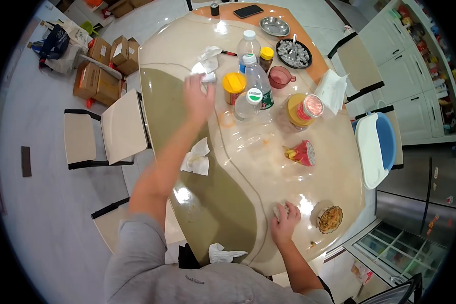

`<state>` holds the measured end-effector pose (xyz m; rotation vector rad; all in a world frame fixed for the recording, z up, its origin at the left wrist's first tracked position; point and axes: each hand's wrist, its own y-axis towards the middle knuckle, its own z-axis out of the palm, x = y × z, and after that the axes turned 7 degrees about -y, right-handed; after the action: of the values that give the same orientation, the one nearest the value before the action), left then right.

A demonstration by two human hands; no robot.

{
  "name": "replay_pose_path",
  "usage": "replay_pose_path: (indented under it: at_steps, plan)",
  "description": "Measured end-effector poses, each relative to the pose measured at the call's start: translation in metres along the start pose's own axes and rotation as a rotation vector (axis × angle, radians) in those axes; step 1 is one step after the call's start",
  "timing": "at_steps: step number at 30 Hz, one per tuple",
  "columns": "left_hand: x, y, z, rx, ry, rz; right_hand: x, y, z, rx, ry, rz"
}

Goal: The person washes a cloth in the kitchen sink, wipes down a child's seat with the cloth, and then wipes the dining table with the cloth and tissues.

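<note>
My left hand [198,100] reaches across the table, thumb and fingers apart, beside a small white item [208,77]. I cannot tell whether it touches it. A crumpled tissue [209,58] lies just beyond. Under my curled right hand [286,223] is a wadded tissue [278,210], pressed on the tabletop. To its right stands a glass bowl of shredded brown food [330,220]. A cut dragon fruit [303,153] lies farther up. Another tissue [197,157] is below my left forearm, and one more tissue [225,253] lies at the near edge.
Right of my left hand stand a yellow-lidded jar [234,86], a clear plastic bottle [258,78], a pink cup [280,77] and a large jar [298,111]. Farther back are a black plate [301,65], a metal dish [274,26] and a phone [248,11]. Chairs [124,129] flank the table [334,172].
</note>
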<state>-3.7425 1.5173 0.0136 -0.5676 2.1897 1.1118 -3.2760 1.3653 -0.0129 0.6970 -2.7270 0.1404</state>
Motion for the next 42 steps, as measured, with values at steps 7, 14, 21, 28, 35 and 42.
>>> replay_pose_path:
  at_steps: [7, 14, 21, 28, 35, 42]
  plan:
    - [0.07, 0.049, 0.019, 0.619, 0.287, -0.11, -0.032, -0.02, 0.034, -0.048, -1.233, -0.299]
    - [0.09, 0.082, 0.057, 0.277, 0.292, 0.072, -0.025, -0.014, 0.021, -0.175, -1.25, -0.442]
    - [0.106, 0.084, 0.057, 0.253, 0.227, -0.158, 0.008, 0.007, -0.001, 0.018, -0.055, -0.009]
    - [0.088, 0.068, 0.014, 0.468, 0.001, -0.279, 0.009, 0.008, -0.002, 0.005, -0.052, -0.002]
    - [0.078, 0.043, -0.004, 0.675, 0.139, 0.234, 0.018, 0.02, -0.018, 0.041, -0.081, -0.009]
    - [0.022, -0.011, -0.093, 0.137, -0.613, -0.784, 0.148, 0.112, -0.05, 0.106, 0.354, -0.231]
